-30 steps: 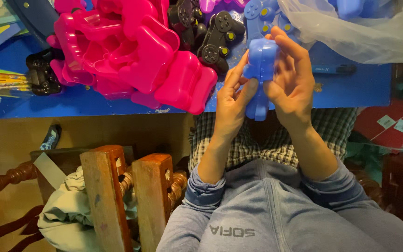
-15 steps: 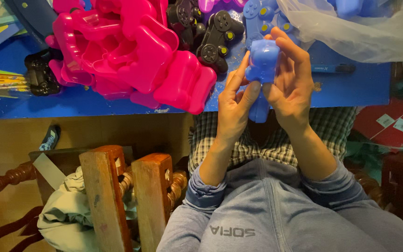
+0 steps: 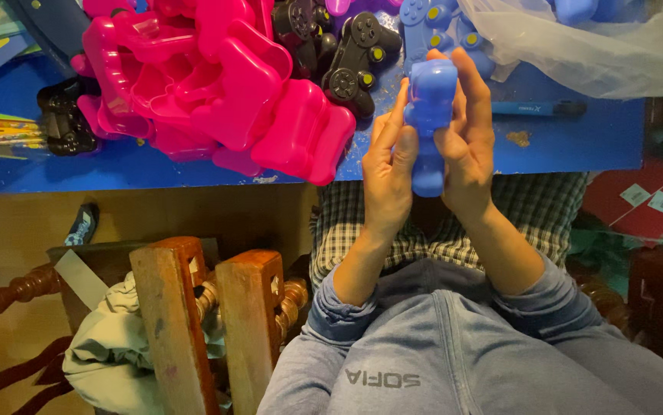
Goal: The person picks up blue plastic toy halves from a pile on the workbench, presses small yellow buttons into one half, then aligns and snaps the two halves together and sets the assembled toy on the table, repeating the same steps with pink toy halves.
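A blue plastic controller shell (image 3: 429,115) stands on end between both my hands, above the near edge of the blue table (image 3: 562,150). My left hand (image 3: 390,173) presses its left side with fingers straight. My right hand (image 3: 467,142) wraps its right side, fingers over the top. A heap of pink controller shells (image 3: 216,84) lies on the table to the left. Black game controllers (image 3: 347,46) and more blue controllers (image 3: 431,19) lie behind my hands.
A clear plastic bag (image 3: 577,38) lies at the table's back right, a blue pen (image 3: 535,108) beside it. Another black controller (image 3: 62,119) sits at the left. A wooden chair (image 3: 193,307) with cloth stands below left. Red cartons (image 3: 639,204) lie at the right.
The blue shell has been turned slightly between my hands, and both hands have closed a little tighter around it. Everything on the table stays put.
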